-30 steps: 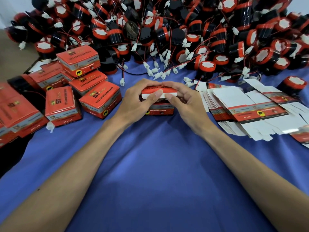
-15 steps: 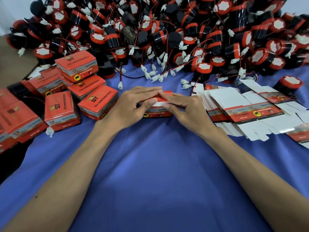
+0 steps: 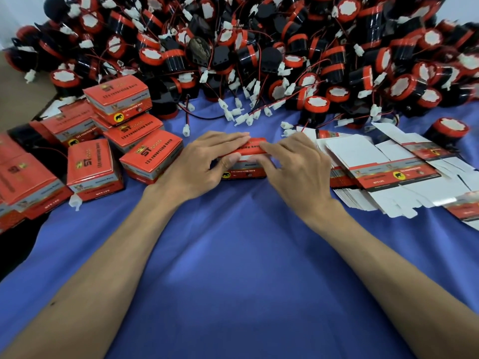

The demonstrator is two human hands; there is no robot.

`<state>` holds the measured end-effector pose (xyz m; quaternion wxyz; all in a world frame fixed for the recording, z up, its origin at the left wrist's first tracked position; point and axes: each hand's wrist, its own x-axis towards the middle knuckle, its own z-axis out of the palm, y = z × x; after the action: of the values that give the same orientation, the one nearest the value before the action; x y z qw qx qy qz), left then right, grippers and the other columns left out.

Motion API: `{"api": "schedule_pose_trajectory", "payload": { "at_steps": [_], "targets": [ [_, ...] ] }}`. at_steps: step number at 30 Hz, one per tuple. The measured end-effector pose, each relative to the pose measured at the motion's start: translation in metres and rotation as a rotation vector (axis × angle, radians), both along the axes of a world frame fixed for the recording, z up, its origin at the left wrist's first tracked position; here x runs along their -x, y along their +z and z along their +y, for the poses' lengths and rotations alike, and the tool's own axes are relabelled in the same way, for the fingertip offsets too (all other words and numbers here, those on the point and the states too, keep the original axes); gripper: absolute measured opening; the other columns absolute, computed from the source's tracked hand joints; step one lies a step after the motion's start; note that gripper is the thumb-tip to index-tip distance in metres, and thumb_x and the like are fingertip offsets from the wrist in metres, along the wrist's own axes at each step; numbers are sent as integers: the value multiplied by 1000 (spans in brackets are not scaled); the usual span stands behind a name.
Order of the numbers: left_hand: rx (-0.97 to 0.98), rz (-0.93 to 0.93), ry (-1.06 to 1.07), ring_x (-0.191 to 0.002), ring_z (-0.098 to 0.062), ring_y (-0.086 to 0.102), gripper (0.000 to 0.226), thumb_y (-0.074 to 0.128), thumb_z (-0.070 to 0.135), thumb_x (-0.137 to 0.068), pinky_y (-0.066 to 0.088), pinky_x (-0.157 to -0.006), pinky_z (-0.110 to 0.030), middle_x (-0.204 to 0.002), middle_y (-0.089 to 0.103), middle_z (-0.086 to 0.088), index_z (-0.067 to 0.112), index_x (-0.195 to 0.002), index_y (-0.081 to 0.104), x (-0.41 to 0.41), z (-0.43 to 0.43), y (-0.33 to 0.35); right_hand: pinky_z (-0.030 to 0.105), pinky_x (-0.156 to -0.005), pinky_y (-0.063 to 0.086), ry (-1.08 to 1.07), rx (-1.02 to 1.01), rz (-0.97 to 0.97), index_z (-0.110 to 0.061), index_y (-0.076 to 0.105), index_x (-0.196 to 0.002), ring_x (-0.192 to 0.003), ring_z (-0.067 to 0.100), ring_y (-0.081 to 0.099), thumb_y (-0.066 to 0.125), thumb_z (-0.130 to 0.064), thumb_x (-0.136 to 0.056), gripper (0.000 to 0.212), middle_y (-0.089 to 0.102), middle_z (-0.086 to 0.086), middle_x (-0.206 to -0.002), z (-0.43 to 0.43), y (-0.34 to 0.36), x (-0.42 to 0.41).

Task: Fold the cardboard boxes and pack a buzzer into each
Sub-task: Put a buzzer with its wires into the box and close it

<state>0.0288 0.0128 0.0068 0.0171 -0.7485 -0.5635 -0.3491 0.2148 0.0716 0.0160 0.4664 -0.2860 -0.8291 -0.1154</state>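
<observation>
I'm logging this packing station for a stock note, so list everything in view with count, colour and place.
box being closed: one, red with grey band, centre
closed boxes: several, red, piled at left
flat box blanks: one fanned stack, white with red strip, right
buzzers: too many to count, black with red bands, white caps, heaped across the back
lone buzzer: one, same colours, far right
connectors: many, white, on wires before the heap
cloth: one, blue, spread under everything
left hand: one, fingers flat on the box lid
right hand: one, fingers pressing the lid
</observation>
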Motion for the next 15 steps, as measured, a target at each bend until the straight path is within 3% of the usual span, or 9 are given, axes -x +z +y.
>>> {"api": "schedule_pose_trajectory", "payload": {
  "at_steps": [2,4,6,7,11,13,15],
  "targets": [
    [26,24,-2,-120,-26,54,44,43,32,-99,44,-101,-41,-137,56,-4,6,-133,55,0,-1,1,29,-46,44,-53,-17,-65,-12,74,-81,-74,29,57,69,-34,-83,23,59,10,-76,4,5,-2],
    [36,54,-11,-122,-24,51,48,40,34,-100,41,-102,-38,-142,51,-2,7,-137,52,0,-1,0,36,-66,53,36,49,-163,-10,73,-104,-92,36,57,64,-33,-89,29,61,20,-101,7,3,-3],
    [43,95,-22,-129,-24,45,52,41,37,-99,38,-107,-39,-148,45,-1,6,-141,47,1,-1,-1,44,-93,51,177,164,-247,-3,65,-121,-114,41,55,62,-22,-93,35,55,27,-128,8,-1,-2],
    [45,108,-32,-134,-24,41,53,44,37,-99,36,-110,-40,-150,42,-2,5,-142,45,0,0,-2,48,-97,49,220,197,-270,2,61,-124,-120,41,55,63,-15,-92,37,53,26,-132,7,-2,-2],
    [18,75,-51,-139,-24,39,47,51,20,-97,35,-113,-42,-147,44,-8,0,-139,46,-4,1,-2,55,-72,57,241,211,-349,11,58,-122,-118,42,56,58,9,-86,36,60,24,-125,6,0,-1],
    [3,61,-51,-136,-24,43,44,51,16,-97,37,-112,-41,-145,46,-9,-2,-137,49,-7,1,-3,54,-78,56,214,252,-403,9,51,-130,-127,40,49,46,8,-91,40,54,21,-135,5,0,0],
    [-15,63,-38,-134,-24,45,42,52,14,-96,38,-111,-39,-143,48,-9,-2,-135,51,-7,0,-3,48,-97,48,138,279,-529,2,30,-146,-143,29,28,30,1,-99,47,32,13,-153,6,-4,2]
  ]
}}
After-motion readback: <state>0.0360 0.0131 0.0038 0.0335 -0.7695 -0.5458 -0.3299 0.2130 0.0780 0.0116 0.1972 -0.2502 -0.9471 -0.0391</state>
